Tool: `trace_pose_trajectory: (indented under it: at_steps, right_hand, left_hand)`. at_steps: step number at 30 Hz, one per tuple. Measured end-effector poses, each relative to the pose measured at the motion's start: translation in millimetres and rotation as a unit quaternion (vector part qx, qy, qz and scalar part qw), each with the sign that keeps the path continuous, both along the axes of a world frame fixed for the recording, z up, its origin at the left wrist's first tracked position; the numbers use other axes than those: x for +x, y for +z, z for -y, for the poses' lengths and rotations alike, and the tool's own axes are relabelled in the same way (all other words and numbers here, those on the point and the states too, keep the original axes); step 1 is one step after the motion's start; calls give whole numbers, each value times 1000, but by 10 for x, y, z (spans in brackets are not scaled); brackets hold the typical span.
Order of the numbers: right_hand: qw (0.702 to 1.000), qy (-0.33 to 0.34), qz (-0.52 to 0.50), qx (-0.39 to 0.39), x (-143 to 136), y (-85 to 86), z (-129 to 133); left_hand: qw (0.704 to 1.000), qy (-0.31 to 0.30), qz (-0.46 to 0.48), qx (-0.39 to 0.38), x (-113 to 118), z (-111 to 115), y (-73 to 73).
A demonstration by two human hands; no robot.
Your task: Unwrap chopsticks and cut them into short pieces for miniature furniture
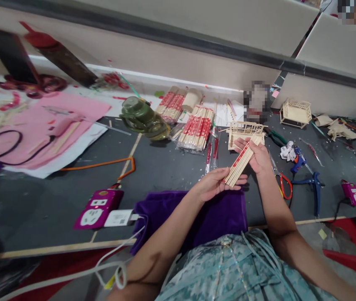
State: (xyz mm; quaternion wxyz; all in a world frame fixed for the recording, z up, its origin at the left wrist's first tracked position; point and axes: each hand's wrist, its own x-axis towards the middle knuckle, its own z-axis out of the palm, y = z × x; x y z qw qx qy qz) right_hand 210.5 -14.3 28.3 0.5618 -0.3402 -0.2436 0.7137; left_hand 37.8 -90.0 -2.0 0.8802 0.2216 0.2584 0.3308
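A flat row of pale wooden chopsticks [242, 164], with a red-patterned strip along one side, slants between my two hands. My left hand [213, 184] grips its lower end, thumb on top and fingers stretched beneath. The upper end rests in my right hand [258, 156], the thumb pressing on the sticks. Just behind my right hand stands a small model built of sticks [246, 130], with a ladder-like railing. Below the hands, a purple cloth [193, 209] lies over the table edge. Red-patterned chopstick packs [195, 127] lie farther back, left of the model.
Right of my hands lie red-handled scissors [286, 187], a blue cutter [315, 190] and a blue glue gun [298, 161]. A second stick model [295, 112] stands behind. To the left are a green jug [145, 119], a pink glue gun [62, 121] and a purple power strip [99, 209].
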Motion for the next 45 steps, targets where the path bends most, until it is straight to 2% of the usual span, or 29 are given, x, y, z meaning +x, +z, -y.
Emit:
trace_pose_trajectory:
  at_steps: [8,14,17,20,23,27,32,35,38,45]
  right_hand:
    - [1000,12,-2,10,21,24,20]
    - [999,20,13,28,25,14,20]
    - [997,18,32,72,6,45,44]
    - [987,49,65,139,-27,115,92]
    - [965,119,126,197,-48,195,123]
    - [924,199,196,261,-23,227,82]
    - [881,233,259,319,48,86,-1]
    - [875,236,267,328,74,-17,-3]
    - [875,235,258,335,83,-58,15]
    - [870,244,249,348,79,-58,6]
  left_hand:
    - [1000,-8,18,5,4,4,13]
    - [999,-21,-4,24,-10,10,20]
    - [994,-9,-68,84,9,-41,37]
    - [971,21,-151,183,60,-175,29]
    - [944,36,-194,264,124,-373,-43]
    - [917,78,-202,335,193,-610,-237]
    - [906,123,-199,353,261,-699,-534]
    - [904,139,-202,349,297,-690,-662]
    - [902,131,-206,357,308,-683,-710]
    - [901,121,-215,357,270,-677,-685]
